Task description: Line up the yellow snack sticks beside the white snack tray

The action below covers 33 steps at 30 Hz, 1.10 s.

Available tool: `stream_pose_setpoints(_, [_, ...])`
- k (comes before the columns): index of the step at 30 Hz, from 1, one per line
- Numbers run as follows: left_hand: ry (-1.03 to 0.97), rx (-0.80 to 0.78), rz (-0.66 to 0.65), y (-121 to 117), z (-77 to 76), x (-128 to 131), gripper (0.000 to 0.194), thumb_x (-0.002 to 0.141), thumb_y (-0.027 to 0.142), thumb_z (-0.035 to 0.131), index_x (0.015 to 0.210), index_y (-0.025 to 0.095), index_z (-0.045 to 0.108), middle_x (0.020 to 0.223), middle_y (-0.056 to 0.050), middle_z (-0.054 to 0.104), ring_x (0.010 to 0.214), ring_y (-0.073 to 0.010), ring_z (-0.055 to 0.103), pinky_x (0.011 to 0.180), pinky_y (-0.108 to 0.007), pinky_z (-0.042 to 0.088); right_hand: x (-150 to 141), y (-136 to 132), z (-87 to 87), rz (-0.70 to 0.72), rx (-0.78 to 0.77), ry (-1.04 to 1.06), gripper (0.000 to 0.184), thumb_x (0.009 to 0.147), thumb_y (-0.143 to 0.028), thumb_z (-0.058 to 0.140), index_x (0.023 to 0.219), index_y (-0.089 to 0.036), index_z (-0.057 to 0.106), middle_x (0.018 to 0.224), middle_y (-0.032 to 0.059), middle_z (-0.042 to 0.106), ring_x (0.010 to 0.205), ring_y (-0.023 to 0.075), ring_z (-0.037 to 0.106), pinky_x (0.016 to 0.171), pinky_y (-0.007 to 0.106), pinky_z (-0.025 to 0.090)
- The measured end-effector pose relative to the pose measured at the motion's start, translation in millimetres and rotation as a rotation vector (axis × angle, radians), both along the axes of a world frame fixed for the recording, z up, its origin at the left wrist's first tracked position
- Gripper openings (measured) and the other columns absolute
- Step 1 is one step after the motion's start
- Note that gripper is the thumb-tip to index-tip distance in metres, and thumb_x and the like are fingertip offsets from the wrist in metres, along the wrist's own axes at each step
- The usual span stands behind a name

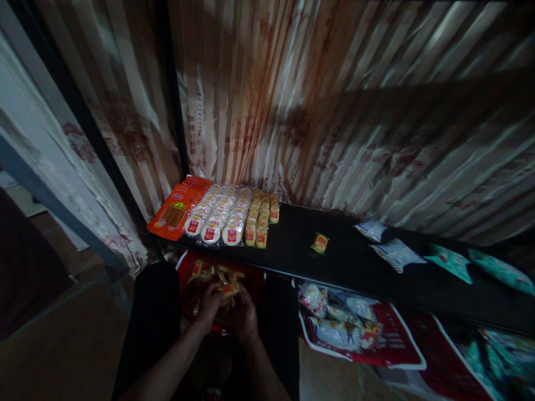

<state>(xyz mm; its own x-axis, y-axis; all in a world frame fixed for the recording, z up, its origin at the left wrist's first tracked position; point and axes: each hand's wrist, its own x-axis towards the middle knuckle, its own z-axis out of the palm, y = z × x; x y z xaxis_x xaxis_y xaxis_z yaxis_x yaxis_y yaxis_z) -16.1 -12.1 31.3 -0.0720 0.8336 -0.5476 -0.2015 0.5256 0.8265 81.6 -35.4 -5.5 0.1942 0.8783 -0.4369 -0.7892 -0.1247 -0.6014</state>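
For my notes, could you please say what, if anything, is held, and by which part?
Yellow packets, it seems, between the left hand and right hand; exactly which part is too dark to tell.

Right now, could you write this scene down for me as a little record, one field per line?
Left hand: at small yellow packets, grip too dim to tell
Right hand: beside the left, at the same packets
Under the hands: red basket with more packets
Shelf: black
Shelf, left end: orange bag, round white packs, yellow rows
Shelf, middle: lone yellow packet
Shelf, right: two white bags, two green bags
Behind: pleated curtain
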Motion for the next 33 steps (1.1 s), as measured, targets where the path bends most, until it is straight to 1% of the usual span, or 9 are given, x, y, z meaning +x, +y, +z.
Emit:
stream_pose_setpoints(2, [-0.036, -0.005, 0.021, -2, 1.7, 1, 0.026, 0.064, 0.018, 0.068, 0.086, 0.016, 0.056, 0.071, -0.001, 0.065, 0.065, -0.0145, 0.066, 0.065, -0.026, 0.052, -1, -1, 4.0, -0.011, 0.004, 0.044, 0.037, 0.051, -0.031, 0.078, 0.086, -0.024, 0.067, 0.083, -0.0003, 0.071, 0.079, 0.0184, 0.065, 0.072, 0.031, 0.049])
stream_pose_setpoints(4, [-0.072, -0.025, 0.016, -4, 3.4, 2, 0.027, 0.065, 0.02, 0.069, 0.086, 0.016, 0.054, 0.07, -0.001, 0.065, 0.062, -0.0138, 0.065, 0.064, -0.026, 0.052, -1, -4, 5.9, 0.005, 0.005, 0.022, 0.04, 0.05, -0.029, 0.08, 0.087, -0.023, 0.066, 0.081, -0.0002, 0.071, 0.074, 0.0171, 0.065, 0.07, 0.029, 0.049])
stream_pose_setpoints(8, [-0.104, -0.062, -0.016, -9, 2.6, 6, 0.022, 0.065, 0.025, 0.07, 0.078, 0.017, 0.054, 0.07, 0.0, 0.064, 0.061, -0.0122, 0.063, 0.061, -0.024, 0.051, -2, -8, 6.8, -0.009, -0.06, -0.029, 0.046, 0.049, -0.034, 0.082, 0.089, -0.022, 0.064, 0.08, -0.0003, 0.071, 0.072, 0.0156, 0.065, 0.067, 0.027, 0.048])
stream_pose_setpoints(13, [-0.088, -0.074, -0.06, -16, -1.7, 11, 0.015, 0.063, 0.021, 0.062, 0.075, 0.017, 0.055, 0.057, 0.004, 0.058, 0.051, -0.0097, 0.057, 0.055, -0.023, 0.048, -3, -11, 9.2, 0.017, -0.112, -0.06, 0.048, 0.047, -0.035, 0.084, 0.088, -0.019, 0.062, 0.074, -0.0002, 0.07, 0.065, 0.0147, 0.064, 0.059, 0.025, 0.047])
stream_pose_setpoints(16, [-0.056, -0.076, -0.063, -20, -1.9, 11, 0.012, 0.062, 0.02, 0.058, 0.073, 0.017, 0.054, 0.055, 0.005, 0.056, 0.048, -0.0086, 0.054, 0.05, -0.021, 0.042, -4, -11, 11.0, 0.071, -0.132, -0.064, 0.048, 0.048, -0.037, 0.083, 0.086, -0.019, 0.061, 0.065, -0.0028, 0.067, 0.053, 0.012, 0.059, 0.05, 0.023, 0.044])
stream_pose_setpoints(19, [-0.019, -0.06, -0.042, -23, -1.5, 11, 0.013, 0.063, 0.022, 0.056, 0.076, 0.019, 0.052, 0.055, 0.007, 0.055, 0.047, -0.008, 0.052, 0.05, -0.02, 0.041, -6, -12, 12.0, 0.087, -0.116, -0.062, 0.045, 0.048, -0.039, 0.083, 0.081, -0.02, 0.06, 0.06, -0.0039, 0.065, 0.048, 0.0106, 0.056, 0.046, 0.021, 0.041])
stream_pose_setpoints(23, [0.019, -0.028, -0.012, -25, -2.0, 13, 0.015, 0.063, 0.022, 0.056, 0.077, 0.019, 0.05, 0.057, 0.007, 0.054, 0.049, -0.008, 0.053, 0.054, -0.021, 0.042, -6, -13, 10.7, 0.071, -0.112, -0.079, 0.042, 0.047, -0.038, 0.084, 0.076, -0.019, 0.059, 0.058, -0.004, 0.064, 0.049, 0.0095, 0.055, 0.046, 0.02, 0.04])
stream_pose_setpoints(28, [0.028, -0.006, -0.033, -25, -2.5, 13, 0.016, 0.059, 0.026, 0.059, 0.072, 0.019, 0.052, 0.056, 0.006, 0.054, 0.05, -0.0094, 0.055, 0.055, -0.023, 0.043, -4, -13, 7.1, 0.053, -0.094, -0.104, 0.039, 0.051, -0.041, 0.081, 0.076, -0.02, 0.06, 0.061, -0.0051, 0.064, 0.052, 0.01, 0.056, 0.05, 0.021, 0.042])
stream_pose_setpoints(33, [0.024, 0.016, -0.048, -26, 0.9, 13, 0.018, 0.059, 0.028, 0.057, 0.074, 0.019, 0.051, 0.059, 0.005, 0.056, 0.052, -0.01, 0.055, 0.056, -0.023, 0.043, -3, -13, 6.5, 0.046, -0.107, -0.107, 0.041, 0.049, -0.042, 0.082, 0.076, -0.02, 0.06, 0.061, -0.0051, 0.063, 0.051, 0.0097, 0.055, 0.049, 0.021, 0.042])
